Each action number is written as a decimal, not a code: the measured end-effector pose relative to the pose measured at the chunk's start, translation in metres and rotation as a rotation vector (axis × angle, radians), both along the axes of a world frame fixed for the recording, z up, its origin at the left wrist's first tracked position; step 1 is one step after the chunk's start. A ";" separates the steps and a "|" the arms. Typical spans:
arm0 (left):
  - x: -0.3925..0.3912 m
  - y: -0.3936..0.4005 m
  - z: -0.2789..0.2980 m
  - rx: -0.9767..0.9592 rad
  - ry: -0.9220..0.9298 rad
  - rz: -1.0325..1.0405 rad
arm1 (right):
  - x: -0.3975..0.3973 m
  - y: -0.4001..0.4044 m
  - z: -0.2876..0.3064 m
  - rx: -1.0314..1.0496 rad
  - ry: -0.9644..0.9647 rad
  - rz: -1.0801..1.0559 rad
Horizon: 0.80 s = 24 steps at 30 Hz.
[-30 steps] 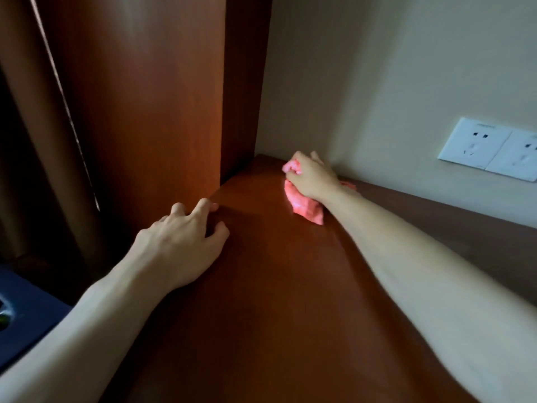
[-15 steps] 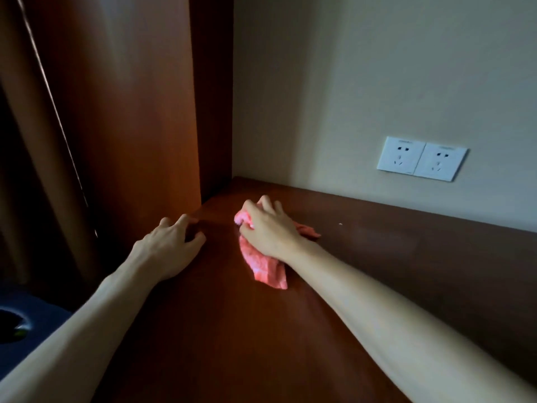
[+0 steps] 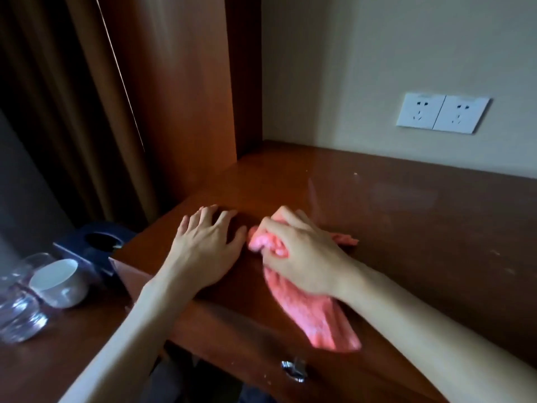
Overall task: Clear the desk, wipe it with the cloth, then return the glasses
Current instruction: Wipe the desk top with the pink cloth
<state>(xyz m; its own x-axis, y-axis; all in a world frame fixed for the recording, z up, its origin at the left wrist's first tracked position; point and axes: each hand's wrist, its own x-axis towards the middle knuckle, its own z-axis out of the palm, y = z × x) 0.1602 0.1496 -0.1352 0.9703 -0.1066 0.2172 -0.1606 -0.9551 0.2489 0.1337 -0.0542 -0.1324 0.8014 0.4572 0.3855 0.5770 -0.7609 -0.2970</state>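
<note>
From the head camera, the right hand (image 3: 302, 257) lies on the desk (image 3: 406, 228) with its fingers curled round a bunched pink cloth (image 3: 313, 318), pressing it against the wood. The cloth's free end trails back from under the hand toward the front edge of the desk, and a small corner pokes out on the far side of the hand. The left hand (image 3: 209, 251) rests just beside it, palm down on the desk with fingers spread and nearly straight, holding nothing; its thumb comes close to the bunched cloth.

The desk is dark reddish wood, set in a corner between a tall wooden panel (image 3: 186, 97) on the left and a pale wall. A white double socket (image 3: 443, 113) sits on the wall above the desk; no writing on it can be read.

On a lower surface to the left stand clear glasses (image 3: 20, 312), blurred, touching or next to a white cup (image 3: 58, 282). Behind them is a dark blue box (image 3: 96, 245) with a round opening on top. A small shiny metal piece (image 3: 293, 370) shows on the front of the desk. No brand or label is legible anywhere.
</note>
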 end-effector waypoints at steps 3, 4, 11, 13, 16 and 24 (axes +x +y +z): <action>-0.007 -0.002 0.001 -0.001 0.004 -0.002 | 0.045 0.008 0.006 -0.018 0.011 -0.232; -0.007 -0.002 0.002 -0.001 0.003 -0.002 | 0.055 0.014 0.007 -0.049 0.026 -0.311; -0.006 0.002 -0.004 -0.033 -0.032 -0.008 | -0.052 0.022 -0.005 -0.013 -0.086 -0.109; -0.005 0.001 -0.004 -0.044 -0.045 -0.004 | -0.066 0.014 -0.004 0.009 -0.066 -0.094; -0.005 0.001 -0.004 -0.051 -0.051 -0.005 | -0.022 0.019 0.000 -0.018 -0.102 -0.248; -0.009 0.001 -0.003 -0.039 -0.047 -0.018 | -0.039 0.031 -0.005 -0.031 -0.105 -0.246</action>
<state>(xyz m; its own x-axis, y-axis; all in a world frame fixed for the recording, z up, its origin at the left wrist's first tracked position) 0.1513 0.1510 -0.1386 0.9568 -0.1147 0.2670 -0.1904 -0.9415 0.2779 0.0945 -0.0231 -0.1371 0.8465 0.2663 0.4611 0.3995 -0.8901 -0.2194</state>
